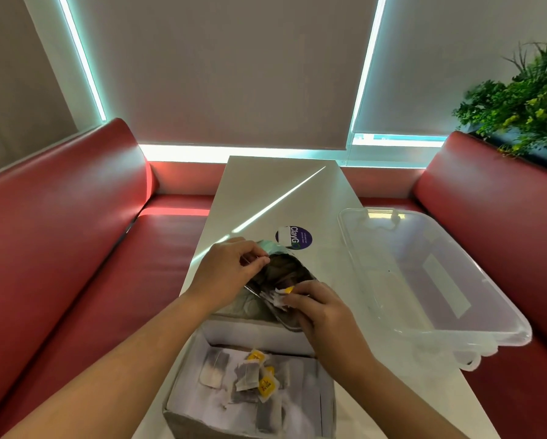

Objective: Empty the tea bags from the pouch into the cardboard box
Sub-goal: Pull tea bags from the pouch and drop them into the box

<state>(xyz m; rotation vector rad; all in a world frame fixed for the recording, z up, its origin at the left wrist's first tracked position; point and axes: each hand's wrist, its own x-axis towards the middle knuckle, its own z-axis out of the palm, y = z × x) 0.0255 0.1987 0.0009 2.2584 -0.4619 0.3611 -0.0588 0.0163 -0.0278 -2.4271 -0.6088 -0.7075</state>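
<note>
On the white table (265, 191), near end: one cardboard box (183, 403), flaps open, its near side running off the bottom of the view. Inside lie loose tea bags (246, 375), several with yellow tags.

Above the box's far flap: one foil pouch (284, 274), tilted, mouth open toward me. My left hand (224, 274) pinches the pouch's upper rim between thumb and fingertips. My right hand (319, 315) is curled at the lower lip of the mouth, pinching a white tea bag (281, 296) with a yellow tag that sticks out of the pouch.

Table middle, beyond the pouch: one round purple sticker (294, 237), stuck flat.

Right edge of the table: one clear plastic bin (424, 248), open side up, overhanging the edge toward the right bench (487, 201). It sits near the pouch, not touching it.

Far half of the table: bare surface crossed by a streak of light.

Surroundings: red padded benches on both sides, the left bench (60, 232) close along the table's left edge; drawn grey blinds (234, 74) behind, with bright gaps; green plants (525, 99) behind the right bench back.
</note>
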